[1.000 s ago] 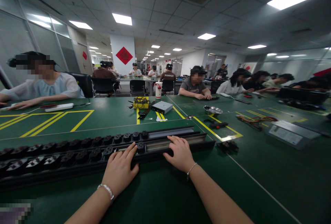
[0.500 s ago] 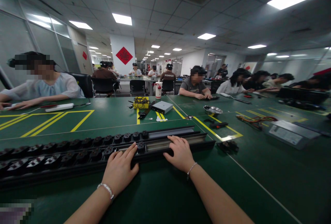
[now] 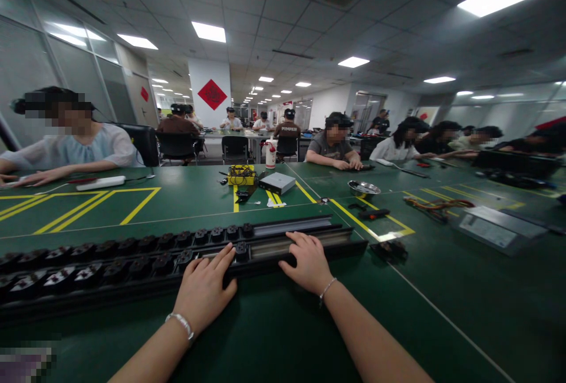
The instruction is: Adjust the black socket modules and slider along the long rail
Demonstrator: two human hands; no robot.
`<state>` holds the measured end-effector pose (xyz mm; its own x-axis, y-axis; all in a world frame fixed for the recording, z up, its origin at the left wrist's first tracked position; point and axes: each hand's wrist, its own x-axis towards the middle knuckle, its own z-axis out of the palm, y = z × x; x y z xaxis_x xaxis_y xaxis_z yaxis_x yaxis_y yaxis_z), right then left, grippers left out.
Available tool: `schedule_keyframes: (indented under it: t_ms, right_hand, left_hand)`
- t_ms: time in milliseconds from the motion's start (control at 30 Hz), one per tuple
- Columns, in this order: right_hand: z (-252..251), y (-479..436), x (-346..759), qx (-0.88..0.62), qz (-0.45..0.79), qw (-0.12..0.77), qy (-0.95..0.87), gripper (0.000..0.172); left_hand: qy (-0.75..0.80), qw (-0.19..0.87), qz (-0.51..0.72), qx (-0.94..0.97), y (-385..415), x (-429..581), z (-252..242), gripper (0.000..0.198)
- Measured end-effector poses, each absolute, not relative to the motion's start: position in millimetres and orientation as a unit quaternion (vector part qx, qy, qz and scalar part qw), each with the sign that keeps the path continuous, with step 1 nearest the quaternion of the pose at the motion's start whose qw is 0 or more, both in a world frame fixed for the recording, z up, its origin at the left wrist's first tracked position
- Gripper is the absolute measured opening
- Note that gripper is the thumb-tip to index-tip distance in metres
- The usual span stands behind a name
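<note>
Two long black rails (image 3: 283, 246) lie side by side across the green table in front of me, their left halves filled with several black socket modules (image 3: 132, 262). My left hand (image 3: 204, 290) rests on the near rail with fingers stretched toward the last module in the row. My right hand (image 3: 308, 262) lies flat over the bare stretch of the near rail, fingers curled over its top edge. Neither hand lifts anything. A bracelet sits on each wrist.
Loose black modules (image 3: 389, 249) lie right of the rails. Farther back are a grey box (image 3: 277, 182), a yellow case (image 3: 241, 175), a metal bowl (image 3: 363, 188), a white bottle (image 3: 270, 154) and a grey device (image 3: 495, 227). Other people sit working around the tables.
</note>
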<state>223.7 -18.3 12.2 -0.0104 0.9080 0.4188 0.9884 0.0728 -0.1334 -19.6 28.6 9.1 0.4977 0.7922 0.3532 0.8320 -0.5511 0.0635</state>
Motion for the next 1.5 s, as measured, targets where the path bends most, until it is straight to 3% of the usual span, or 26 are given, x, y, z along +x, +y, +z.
schedule_keyframes:
  t_ms: [1500]
  right_hand:
    - [10.3,-17.5,224.2,-0.665,-0.114,0.216,-0.706,0.027]
  left_hand:
    - [-0.47,0.071,-0.163,-0.865,28.2,-18.1,10.6,0.052]
